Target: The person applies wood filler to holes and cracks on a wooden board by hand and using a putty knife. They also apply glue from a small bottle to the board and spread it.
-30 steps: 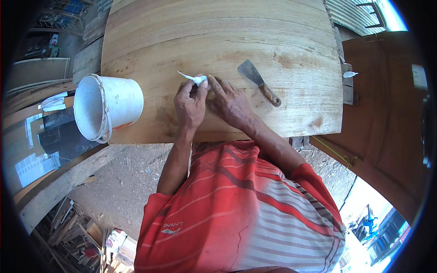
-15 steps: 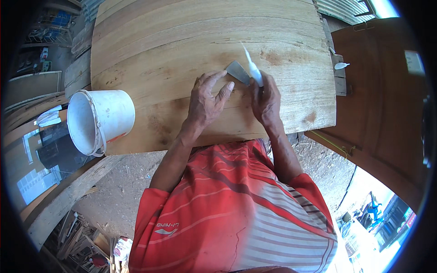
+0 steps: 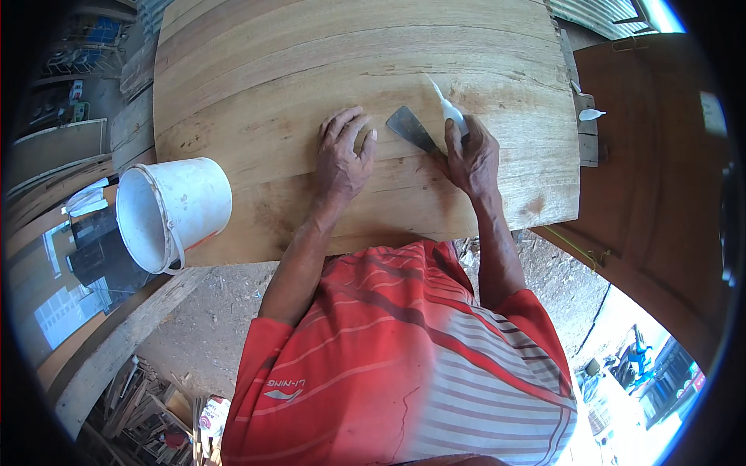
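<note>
My right hand (image 3: pixel 475 157) is closed around a small white glue bottle (image 3: pixel 453 116), whose long thin nozzle points up and away from me. Just left of that hand, a putty knife (image 3: pixel 412 128) with a wide grey blade shows against the wooden panel (image 3: pixel 311 74). Its handle runs toward my right palm, and I cannot tell whether the fingers touch it. My left hand (image 3: pixel 346 155) is over the panel left of the blade, fingers bent and thumb apart, with nothing in it.
A white bucket (image 3: pixel 203 194) lies tipped on its side at the panel's left edge, mouth facing left. Another small white bottle or nozzle (image 3: pixel 590 114) rests on a plank beyond the right edge. A brown door-like panel (image 3: pixel 653 186) stands at the right. Wood scraps (image 3: pixel 148 412) lie lower left.
My left hand has drawn back leftward, away from the putty knife blade. My right hand has shifted right with the glue bottle, and more of the putty knife shows.
</note>
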Tool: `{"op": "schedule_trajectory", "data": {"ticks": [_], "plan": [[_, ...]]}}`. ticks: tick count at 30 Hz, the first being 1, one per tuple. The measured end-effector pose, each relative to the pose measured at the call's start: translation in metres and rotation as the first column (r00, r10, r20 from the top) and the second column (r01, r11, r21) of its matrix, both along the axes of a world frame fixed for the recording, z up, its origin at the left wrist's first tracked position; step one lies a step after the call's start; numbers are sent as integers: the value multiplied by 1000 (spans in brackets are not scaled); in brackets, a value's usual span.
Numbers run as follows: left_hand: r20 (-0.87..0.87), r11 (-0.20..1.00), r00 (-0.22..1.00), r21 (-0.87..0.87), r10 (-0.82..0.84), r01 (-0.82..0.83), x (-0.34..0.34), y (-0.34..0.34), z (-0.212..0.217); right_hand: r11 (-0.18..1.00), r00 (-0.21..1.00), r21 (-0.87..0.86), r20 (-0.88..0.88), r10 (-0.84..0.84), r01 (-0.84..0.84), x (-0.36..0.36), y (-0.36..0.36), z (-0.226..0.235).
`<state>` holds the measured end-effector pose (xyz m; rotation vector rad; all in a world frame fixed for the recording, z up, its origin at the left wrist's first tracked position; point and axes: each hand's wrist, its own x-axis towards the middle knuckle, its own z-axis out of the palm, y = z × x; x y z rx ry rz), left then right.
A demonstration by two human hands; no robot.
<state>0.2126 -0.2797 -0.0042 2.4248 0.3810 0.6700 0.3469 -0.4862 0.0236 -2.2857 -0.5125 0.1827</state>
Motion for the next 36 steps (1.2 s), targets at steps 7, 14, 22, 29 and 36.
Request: {"op": "schedule_trajectory", "data": {"ticks": [7,14,22,29,36], "plan": [[2,999,1000,-30,14,-14,0,0,-3,999,999,-16,4,38,-38,4,9,2],[9,999,1000,-29,16,-16,0,1,-5,999,999,-22,31,26,-25,7,11,1],[0,999,1000,-26,19,-19,0,0,-4,999,999,-39,31,7,-6,8,9,5],[-7,1000,1000,-16,14,-14,0,0,0,999,999,-51,40,4,-2,8,9,8],[-9,1000,1000,-5,13,-13,0,1,-2,999,998,-37,39,41,-39,8,10,9]]}}
